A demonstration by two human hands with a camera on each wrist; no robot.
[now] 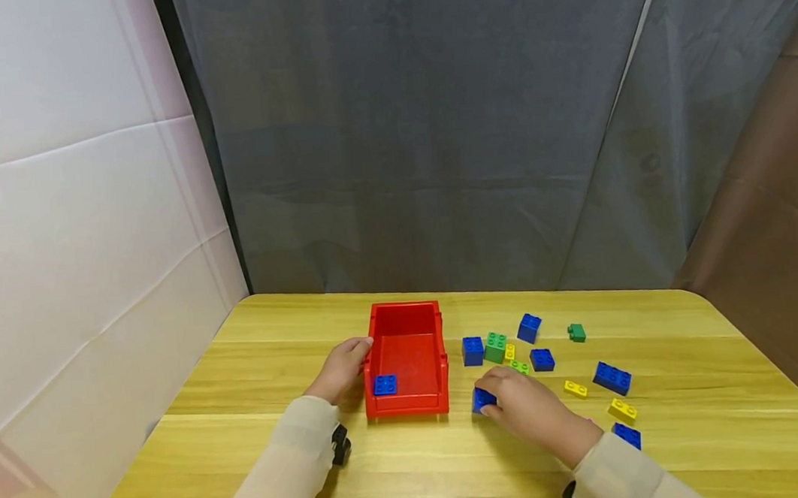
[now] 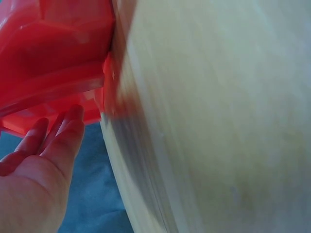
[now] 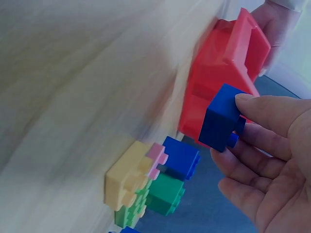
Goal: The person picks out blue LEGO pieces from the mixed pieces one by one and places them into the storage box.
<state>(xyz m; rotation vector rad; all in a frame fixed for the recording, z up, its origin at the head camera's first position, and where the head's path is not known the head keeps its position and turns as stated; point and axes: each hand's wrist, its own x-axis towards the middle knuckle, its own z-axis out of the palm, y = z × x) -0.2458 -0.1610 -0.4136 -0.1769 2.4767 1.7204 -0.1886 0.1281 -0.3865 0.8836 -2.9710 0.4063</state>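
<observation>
Between the thumb and fingers of my right hand (image 1: 525, 404) is a blue toy brick (image 1: 483, 401), to the right of the red bin (image 1: 407, 412). The right wrist view shows this blue brick (image 3: 221, 119) pinched clear of the table, its studs towards the palm. Against the bin's left side rests my left hand (image 1: 343, 368); in the left wrist view its fingers (image 2: 68, 138) look fairly straight beside the red wall. Inside the bin, near its front left corner, lies another blue brick (image 1: 385, 385).
Right of the bin several bricks are scattered: a blue brick (image 1: 473, 351), a green brick (image 1: 495, 346), a yellow brick (image 1: 576, 389) and a long blue brick (image 1: 612, 378) among them. A dark green piece (image 1: 576, 333) lies farther back. Behind the wooden table (image 1: 294, 322) hangs a grey curtain (image 1: 393, 144).
</observation>
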